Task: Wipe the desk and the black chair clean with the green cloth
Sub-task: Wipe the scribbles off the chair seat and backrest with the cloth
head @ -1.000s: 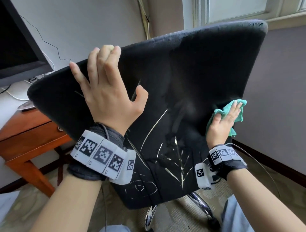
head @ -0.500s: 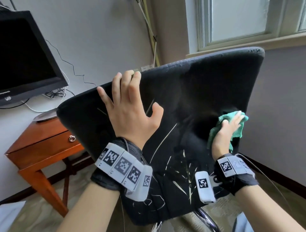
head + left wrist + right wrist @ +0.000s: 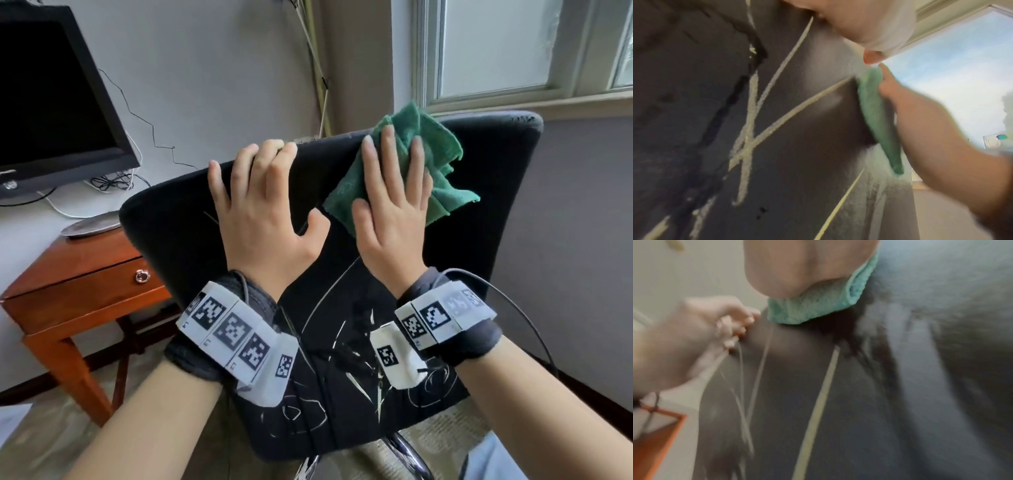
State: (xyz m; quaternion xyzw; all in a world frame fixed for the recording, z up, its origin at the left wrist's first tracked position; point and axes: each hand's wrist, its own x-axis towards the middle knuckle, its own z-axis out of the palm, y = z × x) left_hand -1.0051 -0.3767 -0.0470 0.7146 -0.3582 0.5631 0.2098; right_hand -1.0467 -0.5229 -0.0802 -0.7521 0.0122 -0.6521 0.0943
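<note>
Black chair (image 3: pixel 496 212) fills centre of head view, backrest tilted, top edge running from mid-left up to upper right below the window sill (image 3: pixel 565 101). L hand (image 3: pixel 263 219) flat on backrest, fingers spread wide, fingertips (image 3: pixel 274 150) just over the top edge; holds nothing. R hand (image 3: pixel 394 209) just beside it, fingers straight and slightly apart, pressing green cloth (image 3: pixel 442 150) against upper backrest; cloth bunched, its top corner poking above the chair edge, loose folds hanging to the R of the hand. Pale scratch lines and scribbles (image 3: pixel 329 294) cover lower half of backrest; in L wrist view they read as chalky streaks (image 3: pixel 748 129), cloth (image 3: pixel 877 116) seen edge-on between R hand (image 3: pixel 920 129) and fabric. R wrist view blurred: cloth (image 3: pixel 818 308) under palm, L hand (image 3: pixel 701 327) at left. Bare backrest remains to R of cloth up to the chair's R corner. Wooden desk (image 3: pixel 78 291) lower left, well apart from the hands, drawer w/ ring pull (image 3: pixel 141 275); monitor (image 3: pixel 51 102) upper left, its bezel logo too small to read. Wristbands (image 3: pixel 236 339) carry square b/w marker codes; small characters below them not legible.
</note>
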